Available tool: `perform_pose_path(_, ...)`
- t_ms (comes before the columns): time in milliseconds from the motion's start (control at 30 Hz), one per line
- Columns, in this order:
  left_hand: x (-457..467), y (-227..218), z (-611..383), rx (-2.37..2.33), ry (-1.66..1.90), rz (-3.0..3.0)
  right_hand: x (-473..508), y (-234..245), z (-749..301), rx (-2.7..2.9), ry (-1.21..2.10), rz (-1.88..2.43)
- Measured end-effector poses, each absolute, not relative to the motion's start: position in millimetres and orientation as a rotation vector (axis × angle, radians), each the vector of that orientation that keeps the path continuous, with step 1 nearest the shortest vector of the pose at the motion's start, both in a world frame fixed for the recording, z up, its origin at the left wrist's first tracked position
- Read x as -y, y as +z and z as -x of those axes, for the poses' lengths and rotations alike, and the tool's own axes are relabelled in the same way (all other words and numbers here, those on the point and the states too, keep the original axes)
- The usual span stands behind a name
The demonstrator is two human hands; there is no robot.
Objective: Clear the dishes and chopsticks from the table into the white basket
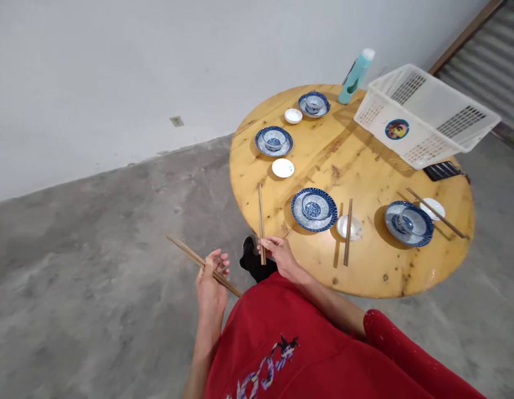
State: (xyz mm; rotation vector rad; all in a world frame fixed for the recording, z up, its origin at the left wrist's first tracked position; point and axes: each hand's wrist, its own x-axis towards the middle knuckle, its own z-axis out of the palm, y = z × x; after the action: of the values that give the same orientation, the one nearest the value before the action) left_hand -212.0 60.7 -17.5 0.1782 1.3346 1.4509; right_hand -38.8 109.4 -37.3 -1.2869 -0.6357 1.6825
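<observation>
My left hand (211, 280) grips a bundle of wooden chopsticks (184, 247) over the floor, left of the table; how many sticks is hard to tell. At the table's near left edge, my right hand (281, 253) pinches the lower end of a pair of chopsticks (261, 213), which point away from me. Just right of that pair sits a blue-and-white plate (297, 217) with a small glass-like bowl (315, 206) on it. A small white dish (355, 228) stands beside it, with another pair of chopsticks (348, 233) lying across.
Round wooden table (323, 152) holds more settings: a far plate (314, 113), a left plate (263, 148), a right plate (425, 235). White plastic basket (423, 147), turquoise bottle (356, 76) and a black ridged object (442, 170) stand at the right and back. A wall (116, 83) rises behind.
</observation>
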Motion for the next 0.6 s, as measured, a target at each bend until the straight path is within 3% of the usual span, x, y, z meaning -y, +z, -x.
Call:
perform_pose_path(300, -187, -8, 252, -1.431, 1.181, -0.386, -234, -61, 49, 0.423, 1.197, 1.423)
perform_pose_path(600, -266, -9, 291, -1.412, 1.076, -0.377, -332, -80, 71, 0.171, 0.967, 1.497)
